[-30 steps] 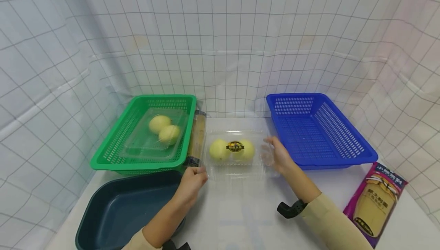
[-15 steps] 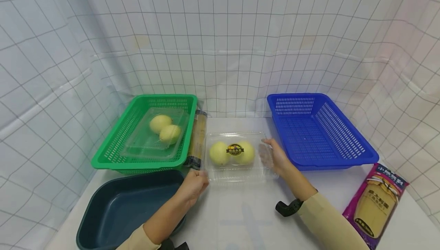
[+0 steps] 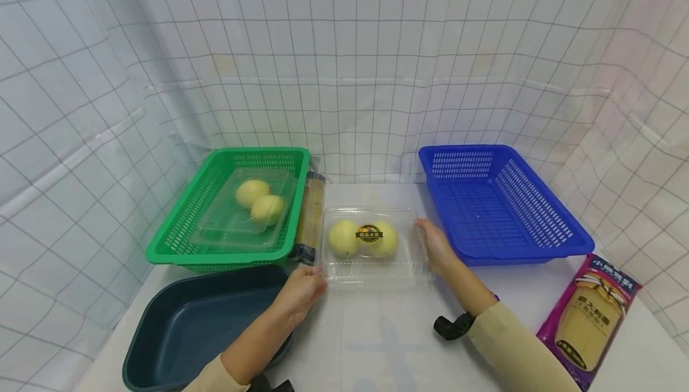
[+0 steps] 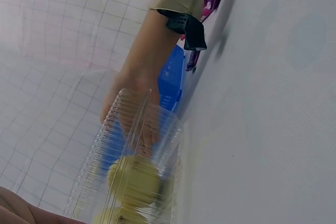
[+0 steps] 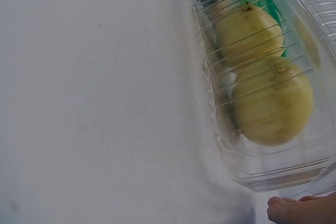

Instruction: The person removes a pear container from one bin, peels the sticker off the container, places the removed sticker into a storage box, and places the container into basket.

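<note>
A clear plastic fruit box (image 3: 377, 270), lid down, lies in the middle of the white table. Two round pale yellow fruits (image 5: 273, 100) sit inside it, and a black-and-gold label is stuck on the lid. My left hand (image 3: 302, 289) pinches the box's near left corner; in the left wrist view only a bit of it shows at the lower left. At the box's right end, my right hand (image 3: 435, 248) holds the side, with its fingers (image 4: 148, 129) seen through the plastic in the left wrist view. Its fingertips also show low in the right wrist view.
A green basket (image 3: 177, 224) at the back left holds another clear box with two yellow fruits. In front stands a dark blue basin (image 3: 210, 332). A blue basket (image 3: 484, 206) is at the back right. Spaghetti packs lie at the right (image 3: 589, 320) and beside the green basket (image 3: 310, 212).
The box has shifted only slightly between the hands. My right fingers, seen spread behind the clear plastic earlier, now lie closer along its right edge. The left hand stays at the near left corner.
</note>
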`<move>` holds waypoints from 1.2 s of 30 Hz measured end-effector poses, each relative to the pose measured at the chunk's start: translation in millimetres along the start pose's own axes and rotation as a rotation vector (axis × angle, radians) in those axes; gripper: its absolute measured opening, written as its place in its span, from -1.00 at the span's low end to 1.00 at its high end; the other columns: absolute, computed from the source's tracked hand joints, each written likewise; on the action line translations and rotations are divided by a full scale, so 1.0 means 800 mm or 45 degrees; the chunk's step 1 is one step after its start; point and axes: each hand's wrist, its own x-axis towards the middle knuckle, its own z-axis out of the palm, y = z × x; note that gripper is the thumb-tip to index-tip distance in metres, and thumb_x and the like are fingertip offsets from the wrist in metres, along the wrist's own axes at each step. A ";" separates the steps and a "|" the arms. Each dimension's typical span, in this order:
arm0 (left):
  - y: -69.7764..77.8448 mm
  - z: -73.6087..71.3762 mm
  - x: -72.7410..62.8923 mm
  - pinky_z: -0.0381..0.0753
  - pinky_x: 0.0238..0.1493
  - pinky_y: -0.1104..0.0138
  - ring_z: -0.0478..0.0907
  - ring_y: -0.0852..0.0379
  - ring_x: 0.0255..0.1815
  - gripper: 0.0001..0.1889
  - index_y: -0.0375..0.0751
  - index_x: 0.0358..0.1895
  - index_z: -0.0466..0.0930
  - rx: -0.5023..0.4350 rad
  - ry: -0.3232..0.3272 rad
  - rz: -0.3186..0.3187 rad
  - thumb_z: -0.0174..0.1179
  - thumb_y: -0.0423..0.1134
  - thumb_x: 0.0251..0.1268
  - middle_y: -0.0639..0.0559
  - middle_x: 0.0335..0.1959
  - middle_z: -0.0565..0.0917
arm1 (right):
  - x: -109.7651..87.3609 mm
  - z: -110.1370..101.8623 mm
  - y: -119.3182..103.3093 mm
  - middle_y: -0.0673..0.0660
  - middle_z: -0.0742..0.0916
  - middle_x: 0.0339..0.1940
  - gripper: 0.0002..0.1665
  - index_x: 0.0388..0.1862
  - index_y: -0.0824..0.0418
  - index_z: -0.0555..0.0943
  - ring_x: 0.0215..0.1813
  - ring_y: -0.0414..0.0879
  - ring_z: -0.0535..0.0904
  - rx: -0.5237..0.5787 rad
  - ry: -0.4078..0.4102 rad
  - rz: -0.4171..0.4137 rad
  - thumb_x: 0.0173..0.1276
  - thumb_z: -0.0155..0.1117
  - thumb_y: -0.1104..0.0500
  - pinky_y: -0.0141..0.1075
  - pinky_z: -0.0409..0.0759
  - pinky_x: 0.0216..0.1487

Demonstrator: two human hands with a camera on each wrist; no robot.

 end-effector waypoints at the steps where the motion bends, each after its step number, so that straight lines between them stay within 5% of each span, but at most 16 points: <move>1: 0.000 -0.001 -0.001 0.13 0.39 -0.05 -0.04 -0.41 0.45 -0.50 -0.83 0.29 -0.06 0.006 -0.009 0.000 -0.19 -0.61 0.37 -0.55 0.45 -0.06 | -0.001 0.000 -0.002 0.41 0.36 0.32 -0.41 0.32 0.50 0.27 0.37 0.20 0.24 -0.044 0.016 -0.029 0.53 -0.11 0.07 -0.05 0.18 0.40; 4: 0.000 -0.002 -0.002 0.12 0.39 -0.05 -0.02 -0.40 0.45 -0.46 -0.85 0.32 -0.12 0.010 -0.034 0.000 -0.19 -0.60 0.37 -0.55 0.45 -0.08 | -0.003 0.000 -0.007 0.43 0.09 0.53 -0.30 0.49 0.53 0.04 0.55 0.25 -0.11 -0.190 0.042 -0.111 0.54 -0.13 0.13 0.01 -0.14 0.50; 12: -0.004 0.000 -0.012 0.18 0.39 -0.01 0.15 -0.36 0.37 -0.38 -0.80 0.37 -0.18 -0.092 -0.002 -0.003 -0.14 -0.58 0.34 -0.59 0.38 0.03 | -0.014 0.007 -0.017 0.38 0.14 0.53 -0.25 0.54 0.36 0.06 0.53 0.27 -0.02 -0.508 0.071 -0.205 0.52 0.00 0.07 0.11 -0.05 0.47; 16: -0.011 0.007 -0.019 0.27 0.34 0.04 0.28 -0.30 0.26 -0.40 -0.75 0.39 -0.16 -0.219 0.081 0.003 -0.17 -0.52 0.41 -0.52 0.24 0.21 | -0.024 0.013 -0.023 0.37 0.17 0.52 -0.30 0.48 0.38 0.18 0.53 0.26 -0.02 -0.673 0.067 -0.390 0.48 0.07 0.11 0.14 -0.08 0.47; 21: -0.027 0.023 -0.020 0.49 0.08 0.24 0.46 -0.02 0.00 -0.47 -0.71 0.38 -0.07 -0.290 0.213 0.086 -0.20 -0.44 0.49 -0.31 0.00 0.37 | -0.034 0.024 -0.031 0.38 0.40 0.38 -0.50 0.22 0.43 0.49 0.44 0.28 0.20 -0.860 0.041 -0.666 0.36 0.22 0.20 0.17 0.12 0.40; 29: -0.059 0.039 -0.005 0.49 -0.24 0.31 0.56 -0.02 -0.11 -0.70 -0.47 0.09 0.32 -0.129 0.484 0.168 -0.14 -0.26 0.55 -0.21 -0.13 0.55 | -0.032 0.042 -0.040 0.16 0.63 -0.29 -0.92 -0.35 0.31 0.70 -0.04 0.14 0.50 -1.098 0.027 -0.920 0.21 0.37 0.29 0.01 0.44 0.07; 36: -0.082 0.037 0.006 0.38 -0.27 0.31 0.41 0.07 -0.26 -0.86 -0.29 -0.19 0.40 0.086 0.577 0.350 -0.07 -0.28 0.50 -0.06 -0.33 0.48 | -0.027 0.050 -0.049 0.07 0.56 -0.44 -0.94 -0.44 0.26 0.72 -0.25 0.02 0.45 -1.297 0.015 -0.883 0.17 0.39 0.26 -0.13 0.40 -0.18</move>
